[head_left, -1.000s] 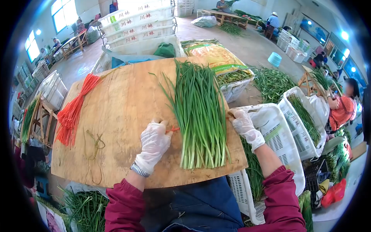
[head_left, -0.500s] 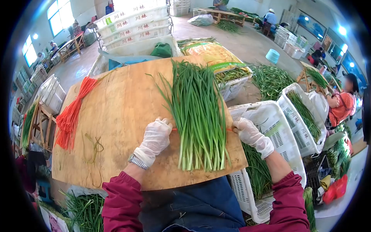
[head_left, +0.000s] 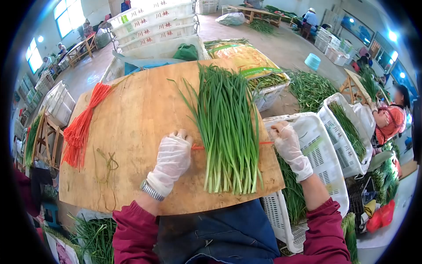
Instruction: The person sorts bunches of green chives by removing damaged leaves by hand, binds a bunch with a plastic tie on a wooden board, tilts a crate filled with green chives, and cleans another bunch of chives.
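A worker in maroon sleeves stretches a red strip point(head_left: 198, 148) crosswise beneath a bunch of green stalks point(head_left: 228, 127), which lies on a wooden counter point(head_left: 145, 110) with its pale cut ends toward the worker and its darker leaf tips pointing away. The gloved left hand point(head_left: 170, 156), a metal watch point(head_left: 152, 190) at its wrist, is closed on one end of the strip just left of the bunch. The right hand point(head_left: 289, 147), also gloved, pinches the other end to the bunch's right, where a short length shows taut between stalks and fingers. Both hands are clear of the stalks themselves.

Well to the left of the bunch rests a sheaf of red strips point(head_left: 85, 125), with a loose, knotted cord point(head_left: 105, 165) between the two, lower down. To the bunch's right stand a white crate point(head_left: 324, 154) holding more greens and, farther right, a second crate point(head_left: 344, 141), also carrying stalks. Beyond the bunch are a yellow printed sack point(head_left: 239, 58) and, to its left, stacked white crates point(head_left: 154, 28). A heap of greens point(head_left: 312, 90) covers the floor beyond the bunch to the right, a light-blue bucket point(head_left: 312, 62) past it. At far right of the bunch sits a person in a red-orange top point(head_left: 390, 122).
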{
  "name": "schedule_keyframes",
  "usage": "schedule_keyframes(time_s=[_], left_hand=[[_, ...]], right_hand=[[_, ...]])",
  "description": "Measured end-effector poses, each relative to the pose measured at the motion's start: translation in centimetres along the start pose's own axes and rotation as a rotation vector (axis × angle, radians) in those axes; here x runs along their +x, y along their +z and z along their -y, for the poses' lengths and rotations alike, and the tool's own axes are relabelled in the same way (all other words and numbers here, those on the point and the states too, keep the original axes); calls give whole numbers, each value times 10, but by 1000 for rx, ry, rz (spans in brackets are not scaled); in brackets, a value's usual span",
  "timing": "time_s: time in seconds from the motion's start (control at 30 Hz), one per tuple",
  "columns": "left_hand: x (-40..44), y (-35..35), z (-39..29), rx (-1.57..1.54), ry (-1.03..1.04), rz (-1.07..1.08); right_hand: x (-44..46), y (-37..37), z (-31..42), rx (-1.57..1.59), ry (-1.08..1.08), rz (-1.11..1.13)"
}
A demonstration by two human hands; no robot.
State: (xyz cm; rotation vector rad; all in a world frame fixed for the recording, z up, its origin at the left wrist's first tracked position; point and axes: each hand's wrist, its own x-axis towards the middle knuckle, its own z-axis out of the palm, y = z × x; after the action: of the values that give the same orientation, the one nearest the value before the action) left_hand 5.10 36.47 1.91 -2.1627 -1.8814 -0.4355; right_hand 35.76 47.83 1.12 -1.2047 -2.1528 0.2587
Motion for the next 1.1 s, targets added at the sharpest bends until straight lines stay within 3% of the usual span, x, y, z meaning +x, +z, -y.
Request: schedule_keyframes(time_s=[0.03, 0.13, 0.17, 0.23, 0.37, 0.53, 0.63, 0.7, 0.77, 0.9, 0.97, 1.1], left_hand=[[-1, -8, -7, -33, -69, -35], [-2, -27, -40, -449, -429, 151], [-1, -21, -43, -481, -428, 188], [0, 1, -44, -539, -428, 267], [-3, 16, -49, -455, -383, 145], [-13, 12, -35, -460, -391, 97], [-25, -17, -52, -537, -400, -78], [-38, -28, -69, -610, -315, -204], [-56, -46, -96, -743, -336, -28], [-62, -45, -159, -858, 121, 281], [-61, -24, -186, -887, 192, 554], [-60, 32, -230, -902, 212, 658]], right_hand=[[-1, 1, 7, 39, 108, -55], [9, 12, 21, 245, 296, 183], [14, 19, 26, 292, 342, 277], [22, 46, 31, 317, 185, 172], [36, 91, 29, 313, 61, 99], [28, 86, 21, 346, 23, -47], [23, 47, 8, 331, 199, -20], [7, 11, -4, 596, 300, -91], [-20, -43, -20, 546, 318, -98], [-105, -110, -88, 708, 706, -403], [-172, -119, -145, 676, 883, -467], [-310, -104, -214, 691, 1197, -549]])
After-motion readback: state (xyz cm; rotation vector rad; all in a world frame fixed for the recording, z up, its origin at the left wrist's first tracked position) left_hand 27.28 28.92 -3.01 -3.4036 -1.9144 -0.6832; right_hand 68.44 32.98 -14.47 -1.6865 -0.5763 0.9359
